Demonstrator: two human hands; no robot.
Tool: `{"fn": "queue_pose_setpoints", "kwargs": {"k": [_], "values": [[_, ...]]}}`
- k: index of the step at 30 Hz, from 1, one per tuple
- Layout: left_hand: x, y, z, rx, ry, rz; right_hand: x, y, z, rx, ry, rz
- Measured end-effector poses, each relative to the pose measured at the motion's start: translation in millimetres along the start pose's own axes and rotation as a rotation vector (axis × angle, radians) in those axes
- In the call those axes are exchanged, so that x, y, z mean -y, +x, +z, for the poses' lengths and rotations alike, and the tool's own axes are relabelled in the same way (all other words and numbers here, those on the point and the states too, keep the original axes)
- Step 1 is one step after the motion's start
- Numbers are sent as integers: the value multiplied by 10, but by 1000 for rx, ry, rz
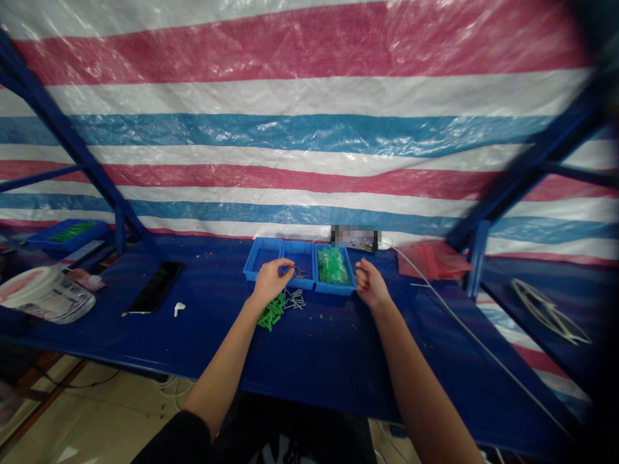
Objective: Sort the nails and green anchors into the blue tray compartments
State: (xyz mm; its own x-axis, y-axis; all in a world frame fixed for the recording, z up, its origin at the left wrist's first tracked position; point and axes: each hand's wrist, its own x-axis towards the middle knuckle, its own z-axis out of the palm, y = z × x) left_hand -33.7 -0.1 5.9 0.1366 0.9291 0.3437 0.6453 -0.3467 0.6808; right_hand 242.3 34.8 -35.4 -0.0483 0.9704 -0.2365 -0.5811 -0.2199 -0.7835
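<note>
My left hand [271,280] reaches over the front of the blue bins [250,273], its thumb and fingers pinched together. Whatever sits in that pinch is too small to make out. Under and beside this hand lies a heap of green wall plugs [271,313], with a small pile of loose screws [294,299] to its right. More screws [302,273] lie in the middle bin. The right bin holds small clear bags of green pieces [333,265]. Just right of that bin, my right hand [370,283] is closed with fingers curled in; its contents are hidden.
On the left are a white bucket [72,298], a black phone [155,287], a white earbud [179,309] and a blue tray [68,233]. Red plastic bags [430,260] and a white cable [467,330] lie right. A striped sheet [300,142] hangs behind the blue table [319,361].
</note>
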Motion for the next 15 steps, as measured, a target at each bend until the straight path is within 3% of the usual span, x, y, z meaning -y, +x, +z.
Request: {"fn": "queue_pose_setpoints", "kwargs": {"k": [8, 15], "values": [[-122, -83, -3, 343, -31, 178, -8, 6, -7, 18, -21, -15], [-114, -110, 27, 506, 34, 219, -8, 0, 6, -15, 21, 6]]}}
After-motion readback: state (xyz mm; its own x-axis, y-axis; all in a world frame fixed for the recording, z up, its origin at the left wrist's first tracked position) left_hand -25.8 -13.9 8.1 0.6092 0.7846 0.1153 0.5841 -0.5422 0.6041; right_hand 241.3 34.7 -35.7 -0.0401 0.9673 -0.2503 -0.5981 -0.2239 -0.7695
